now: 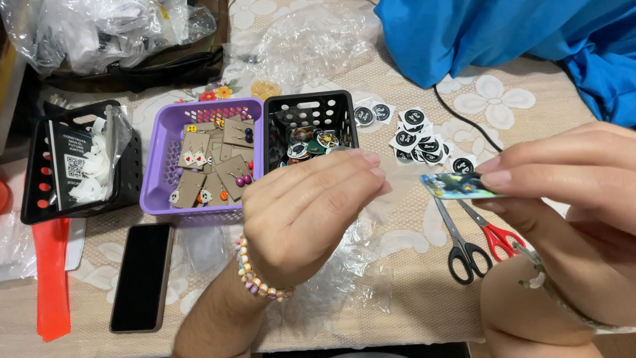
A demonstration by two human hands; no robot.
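My right hand (563,179) pinches a small picture card (457,186) by its right end, thumb under and fingers on top. The card lies nearly flat, its long axis running left to right, its free end pointing at my left hand (311,212). That hand hovers just left of the card, fingers drawn together into a loose point, tips close to the card's free edge but apart from it; whether anything thin sits between those fingertips I cannot tell. So the right hand has the card and the left is the nearer free one.

Just below the card lie two pairs of scissors, black-handled (464,248) and red-handled (497,235). Behind the card, round black stickers (414,139) are scattered on the flowered tablecloth (411,278). Left of the card stands a black basket (311,113) of round badges, then a purple basket (199,156) of earrings on brown cards. Far left and below, a dark phone (141,275) lies face up. Blue cloth (503,40) is heaped well behind the card.
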